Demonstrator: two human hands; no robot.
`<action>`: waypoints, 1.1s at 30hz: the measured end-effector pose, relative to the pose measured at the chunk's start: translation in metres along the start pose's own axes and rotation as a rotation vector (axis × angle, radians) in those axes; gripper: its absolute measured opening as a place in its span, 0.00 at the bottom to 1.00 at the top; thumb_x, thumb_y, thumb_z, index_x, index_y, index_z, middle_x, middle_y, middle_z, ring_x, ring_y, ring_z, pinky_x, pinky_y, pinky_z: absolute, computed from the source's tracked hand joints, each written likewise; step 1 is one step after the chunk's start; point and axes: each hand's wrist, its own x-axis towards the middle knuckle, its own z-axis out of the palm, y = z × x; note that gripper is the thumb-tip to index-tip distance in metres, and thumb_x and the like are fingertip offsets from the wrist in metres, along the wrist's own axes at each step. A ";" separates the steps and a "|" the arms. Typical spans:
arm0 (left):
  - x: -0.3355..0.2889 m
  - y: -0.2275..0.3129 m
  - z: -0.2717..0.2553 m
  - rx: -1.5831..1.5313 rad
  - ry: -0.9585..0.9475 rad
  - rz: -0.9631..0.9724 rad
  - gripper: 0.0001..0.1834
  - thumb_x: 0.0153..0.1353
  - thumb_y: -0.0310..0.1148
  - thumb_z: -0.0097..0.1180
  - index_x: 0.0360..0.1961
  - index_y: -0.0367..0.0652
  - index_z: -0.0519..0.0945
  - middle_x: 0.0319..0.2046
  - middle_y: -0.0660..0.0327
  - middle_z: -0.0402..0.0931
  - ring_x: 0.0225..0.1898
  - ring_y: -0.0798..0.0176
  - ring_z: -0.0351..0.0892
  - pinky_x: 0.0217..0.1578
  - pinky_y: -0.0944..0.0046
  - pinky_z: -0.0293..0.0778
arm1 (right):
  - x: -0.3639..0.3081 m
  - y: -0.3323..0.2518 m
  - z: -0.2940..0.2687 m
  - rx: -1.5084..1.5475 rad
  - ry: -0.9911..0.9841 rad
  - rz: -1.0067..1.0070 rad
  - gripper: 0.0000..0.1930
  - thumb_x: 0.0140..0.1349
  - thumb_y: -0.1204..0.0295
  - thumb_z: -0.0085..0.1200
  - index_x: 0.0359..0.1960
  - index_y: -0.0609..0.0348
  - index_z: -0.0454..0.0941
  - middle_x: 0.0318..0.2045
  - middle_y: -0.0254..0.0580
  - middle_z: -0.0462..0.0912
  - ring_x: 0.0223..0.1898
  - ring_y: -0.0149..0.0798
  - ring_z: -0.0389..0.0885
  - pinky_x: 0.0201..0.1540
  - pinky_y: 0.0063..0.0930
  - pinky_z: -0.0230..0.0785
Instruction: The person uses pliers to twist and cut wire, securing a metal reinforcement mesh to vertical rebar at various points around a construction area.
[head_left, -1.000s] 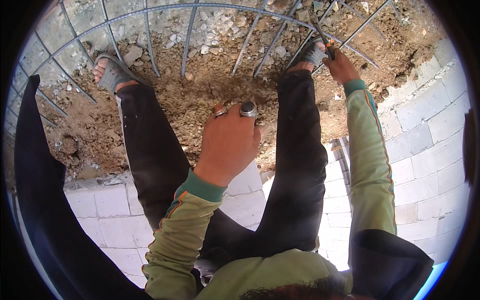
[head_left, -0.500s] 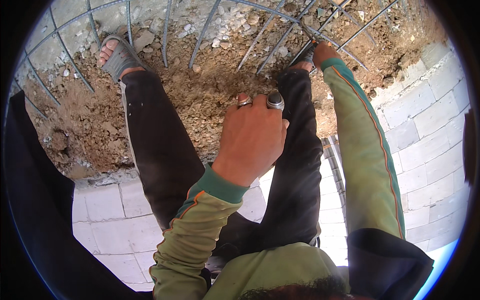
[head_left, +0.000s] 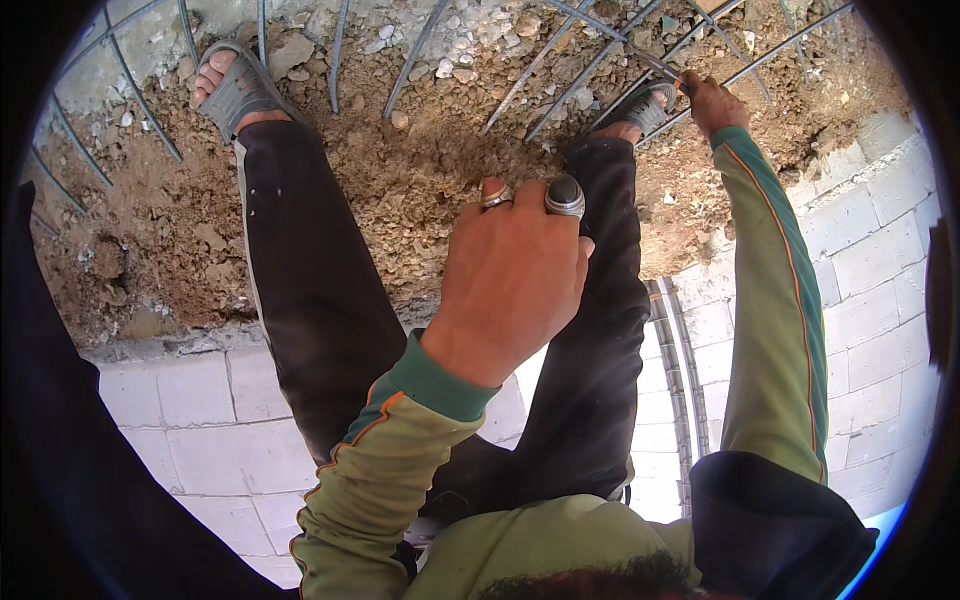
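Observation:
My left hand (head_left: 515, 275) is in the middle, back upward, with a red-stoned ring (head_left: 494, 193) and a large dark-stoned ring (head_left: 565, 194). Its fingers are curled under, so whatever they may hold is hidden. At the upper right my right hand (head_left: 716, 106) is closed round a dark metal tool with orange on the handle, which looks like pincers (head_left: 660, 70). The tool's head lies among crossed steel reinforcing bars (head_left: 590, 98), close to my right sandal (head_left: 640, 108). Whether it grips a bar or wire cannot be made out.
Bare bar ends (head_left: 412, 60) curve across the top over rubble and soil (head_left: 400, 170). My left sandal (head_left: 240, 95) rests on the soil. Pale block walls (head_left: 215, 430) lie below and to the right. Two ribbed bars (head_left: 683, 370) stand beside my right leg. Dark cloth (head_left: 90, 470) hangs at left.
My right hand and the tool have moved to the right, away from the bar crossing near my foot. My left hand has shifted slightly right and remains closed.

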 end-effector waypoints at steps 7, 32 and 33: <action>0.010 -0.005 0.021 -0.015 0.003 -0.022 0.17 0.56 0.36 0.64 0.43 0.35 0.83 0.38 0.51 0.80 0.30 0.43 0.81 0.53 0.45 0.74 | -0.037 -0.074 0.014 1.532 -0.406 0.277 0.34 0.59 0.66 0.69 0.64 0.57 0.65 0.32 0.40 0.82 0.30 0.33 0.81 0.29 0.28 0.77; 0.028 -0.009 0.038 -0.023 -0.029 -0.081 0.26 0.60 0.37 0.62 0.58 0.38 0.77 0.35 0.52 0.77 0.33 0.44 0.80 0.51 0.48 0.74 | 0.018 0.034 0.065 0.169 0.153 -0.156 0.23 0.71 0.54 0.47 0.64 0.46 0.66 0.50 0.49 0.78 0.53 0.53 0.80 0.52 0.49 0.75; 0.030 -0.010 0.040 -0.003 -0.007 -0.056 0.26 0.60 0.37 0.63 0.58 0.38 0.77 0.35 0.52 0.77 0.33 0.44 0.80 0.50 0.47 0.74 | 0.019 0.034 0.075 0.161 0.214 -0.143 0.23 0.72 0.53 0.46 0.64 0.46 0.67 0.48 0.49 0.78 0.52 0.53 0.80 0.51 0.48 0.75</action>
